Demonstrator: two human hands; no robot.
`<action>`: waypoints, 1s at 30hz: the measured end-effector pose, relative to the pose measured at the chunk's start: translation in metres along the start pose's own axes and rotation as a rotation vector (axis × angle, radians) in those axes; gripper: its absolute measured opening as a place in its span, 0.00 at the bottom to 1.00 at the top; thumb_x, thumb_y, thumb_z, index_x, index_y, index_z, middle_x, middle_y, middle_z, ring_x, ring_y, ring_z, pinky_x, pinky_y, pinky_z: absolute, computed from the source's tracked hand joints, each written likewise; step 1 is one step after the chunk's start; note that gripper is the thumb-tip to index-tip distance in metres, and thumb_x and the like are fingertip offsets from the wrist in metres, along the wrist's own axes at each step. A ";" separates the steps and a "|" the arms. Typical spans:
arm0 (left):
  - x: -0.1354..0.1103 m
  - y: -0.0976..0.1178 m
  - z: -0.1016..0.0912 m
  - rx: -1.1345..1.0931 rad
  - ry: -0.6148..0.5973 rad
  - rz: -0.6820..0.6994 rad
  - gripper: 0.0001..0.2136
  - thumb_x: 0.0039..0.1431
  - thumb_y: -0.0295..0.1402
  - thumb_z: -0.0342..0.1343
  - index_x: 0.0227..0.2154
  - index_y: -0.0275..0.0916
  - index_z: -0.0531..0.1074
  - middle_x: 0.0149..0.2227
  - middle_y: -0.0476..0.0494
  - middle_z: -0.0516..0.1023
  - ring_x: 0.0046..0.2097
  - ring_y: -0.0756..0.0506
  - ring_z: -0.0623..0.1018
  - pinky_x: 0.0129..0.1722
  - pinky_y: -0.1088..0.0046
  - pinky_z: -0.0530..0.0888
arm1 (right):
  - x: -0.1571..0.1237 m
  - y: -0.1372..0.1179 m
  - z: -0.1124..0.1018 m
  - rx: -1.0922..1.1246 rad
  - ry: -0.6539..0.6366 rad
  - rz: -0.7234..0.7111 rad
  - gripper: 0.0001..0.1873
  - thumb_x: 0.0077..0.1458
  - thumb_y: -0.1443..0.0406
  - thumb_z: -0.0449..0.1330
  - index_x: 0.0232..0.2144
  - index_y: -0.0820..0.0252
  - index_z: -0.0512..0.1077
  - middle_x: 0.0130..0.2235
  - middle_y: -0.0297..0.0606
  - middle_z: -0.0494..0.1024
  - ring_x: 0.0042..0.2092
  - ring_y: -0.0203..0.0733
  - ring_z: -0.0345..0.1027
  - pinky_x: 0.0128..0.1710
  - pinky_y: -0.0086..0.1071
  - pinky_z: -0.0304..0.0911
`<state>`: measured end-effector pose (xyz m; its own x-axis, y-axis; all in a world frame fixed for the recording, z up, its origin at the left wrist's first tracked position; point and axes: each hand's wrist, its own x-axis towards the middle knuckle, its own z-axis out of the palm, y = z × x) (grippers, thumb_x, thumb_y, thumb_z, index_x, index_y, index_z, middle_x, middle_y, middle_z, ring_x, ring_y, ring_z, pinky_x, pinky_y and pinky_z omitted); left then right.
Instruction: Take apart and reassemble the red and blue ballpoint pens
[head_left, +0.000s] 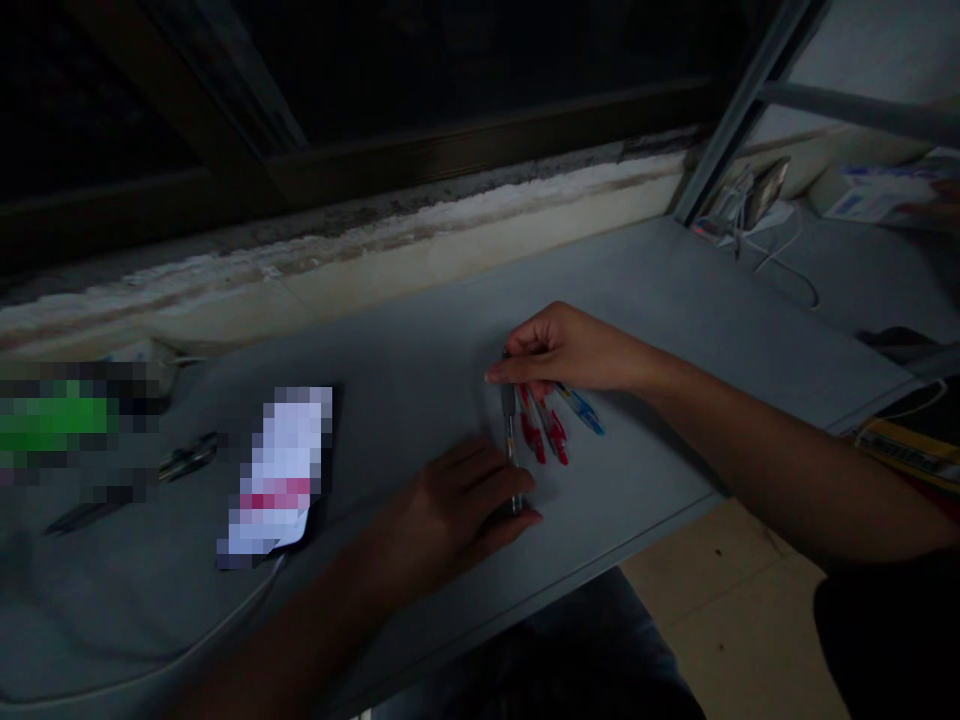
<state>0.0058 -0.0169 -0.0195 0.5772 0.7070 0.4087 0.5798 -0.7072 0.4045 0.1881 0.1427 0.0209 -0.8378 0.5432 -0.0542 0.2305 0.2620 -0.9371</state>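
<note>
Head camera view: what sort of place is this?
Probably a home study corner: a grey desk runs along a dark window frame, with pens on it, above a tiled floor.

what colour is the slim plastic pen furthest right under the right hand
Blue, on the slim plastic pen, best seen in the head view.

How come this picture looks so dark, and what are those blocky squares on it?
In the head view, everything looks dim and bluish, and the window at the top is nearly black. The white-and-pink thing and the green patch are blurred into blocks, so I cannot tell what they are. The pens by the right hand look much clearer.
</note>
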 end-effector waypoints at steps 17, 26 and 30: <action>-0.002 -0.001 0.001 -0.031 -0.095 -0.056 0.03 0.72 0.31 0.55 0.41 0.38 0.72 0.38 0.45 0.78 0.40 0.46 0.77 0.39 0.71 0.75 | -0.002 0.002 0.002 -0.142 0.004 0.017 0.25 0.60 0.49 0.64 0.22 0.62 0.72 0.19 0.31 0.73 0.20 0.28 0.60 0.22 0.27 0.52; 0.000 -0.001 0.001 -0.040 -0.084 -0.078 0.06 0.71 0.34 0.56 0.39 0.37 0.74 0.36 0.45 0.78 0.37 0.47 0.77 0.37 0.73 0.75 | -0.005 0.002 0.007 -0.200 -0.016 0.010 0.26 0.59 0.48 0.64 0.20 0.61 0.69 0.19 0.31 0.72 0.20 0.30 0.58 0.23 0.29 0.51; -0.001 -0.001 0.000 -0.016 -0.083 -0.063 0.05 0.71 0.32 0.56 0.39 0.37 0.74 0.36 0.45 0.78 0.37 0.48 0.77 0.37 0.73 0.74 | -0.006 0.002 0.008 -0.198 -0.006 0.027 0.26 0.59 0.48 0.64 0.19 0.60 0.68 0.19 0.31 0.72 0.21 0.30 0.60 0.23 0.29 0.52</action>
<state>0.0050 -0.0171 -0.0207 0.5858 0.7477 0.3126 0.6081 -0.6605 0.4404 0.1897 0.1341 0.0164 -0.8326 0.5478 -0.0814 0.3457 0.3994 -0.8491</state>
